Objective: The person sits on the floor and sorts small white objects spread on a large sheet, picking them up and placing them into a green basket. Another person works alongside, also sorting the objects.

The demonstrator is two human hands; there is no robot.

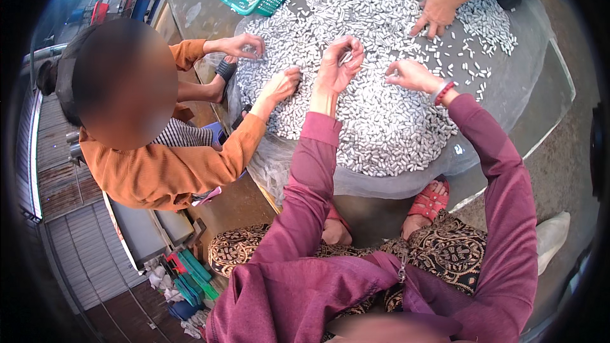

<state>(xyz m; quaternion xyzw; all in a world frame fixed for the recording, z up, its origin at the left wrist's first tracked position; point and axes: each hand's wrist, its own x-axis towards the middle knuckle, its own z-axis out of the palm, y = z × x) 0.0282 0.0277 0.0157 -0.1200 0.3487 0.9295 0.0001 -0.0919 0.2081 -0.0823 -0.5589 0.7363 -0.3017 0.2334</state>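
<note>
A broad heap of small silvery-white cylindrical pieces (381, 143) covers much of the table in front of me. My left hand (341, 63) is raised over the middle of the heap, palm turned up and fingers curled around a small silvery piece (346, 57). Whether more pieces lie inside that hand is hidden. To its right, my right hand (413, 76) hovers low above the pieces, thumb and bent fingers a little apart, and nothing shows between them. A red and a pale bracelet circle that wrist.
A green plastic basket (273, 7) of similar pieces stands at the far left. A person in an orange top (171, 171) has both hands at the heap's left side. Another person's hand (440, 9), blue-sleeved, touches pieces at the far right. Clear plastic sheeting (534, 82) covers the table.
</note>
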